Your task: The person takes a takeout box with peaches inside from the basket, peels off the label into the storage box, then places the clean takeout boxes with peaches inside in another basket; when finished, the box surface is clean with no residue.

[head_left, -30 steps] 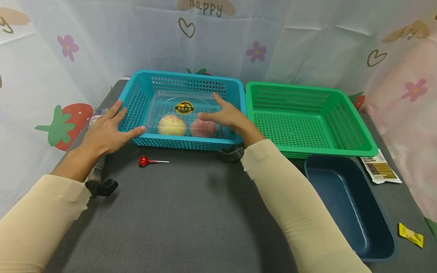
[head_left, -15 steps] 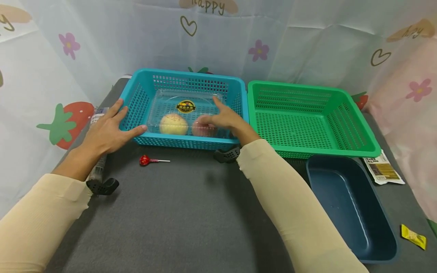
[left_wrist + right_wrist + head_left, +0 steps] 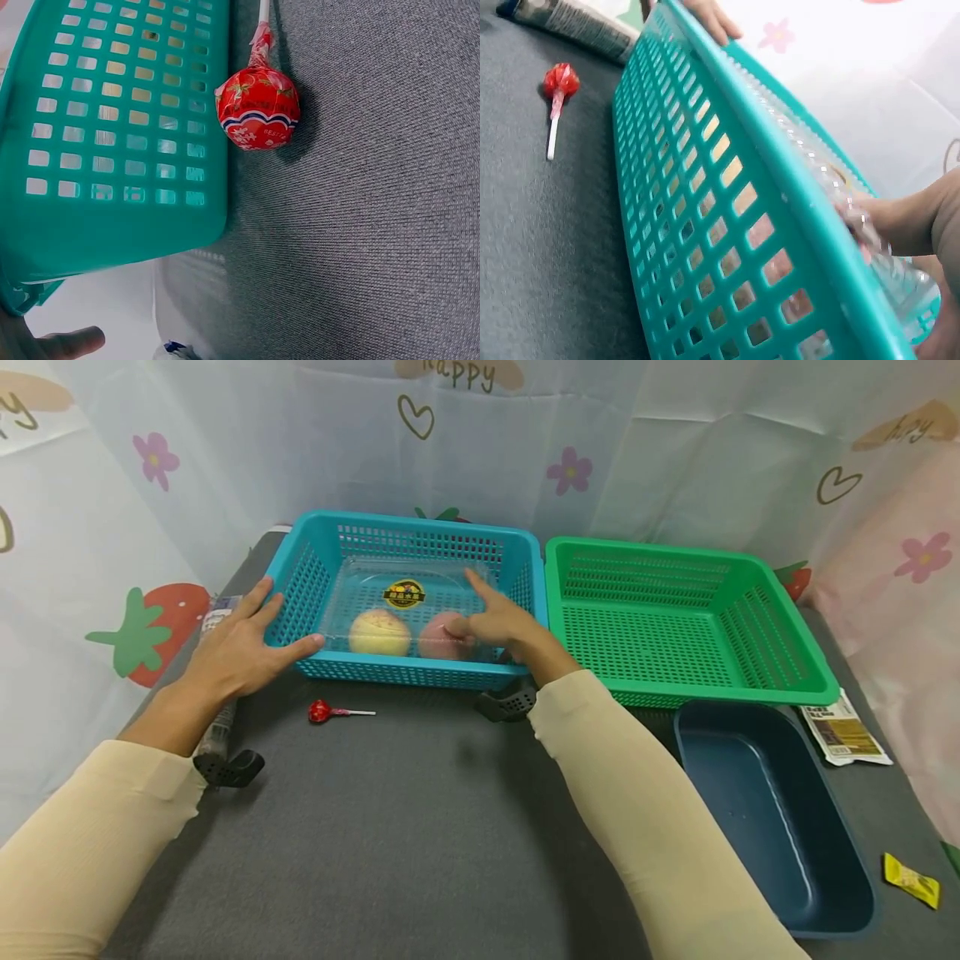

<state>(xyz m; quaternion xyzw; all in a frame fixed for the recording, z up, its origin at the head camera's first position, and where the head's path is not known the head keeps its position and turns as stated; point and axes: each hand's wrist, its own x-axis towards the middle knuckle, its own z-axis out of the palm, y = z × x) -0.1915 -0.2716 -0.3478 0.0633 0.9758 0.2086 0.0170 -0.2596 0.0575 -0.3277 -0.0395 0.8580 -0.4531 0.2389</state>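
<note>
A blue plastic basket holds a clear plastic fruit box with a black and gold label on its lid. Under the lid show a yellowish peach and a pink one. My left hand rests spread over the basket's left front corner, fingers on the side rim and thumb on the front rim. Over the box's right end lies my right hand, index finger stretched toward the back. Its thumb presses the lid's front edge in the right wrist view; its other fingers are largely hidden.
A lollipop in red wrapping lies just before the basket. To the right stand a green basket and a dark blue tub. A packet and a yellow wrapped sweet lie beyond. A printed tube-shaped pack lies under my left forearm.
My right thumb has come down from above the pink peach onto the lid's front edge, and the lid's label has shifted slightly. The left hand stays on the basket corner.
</note>
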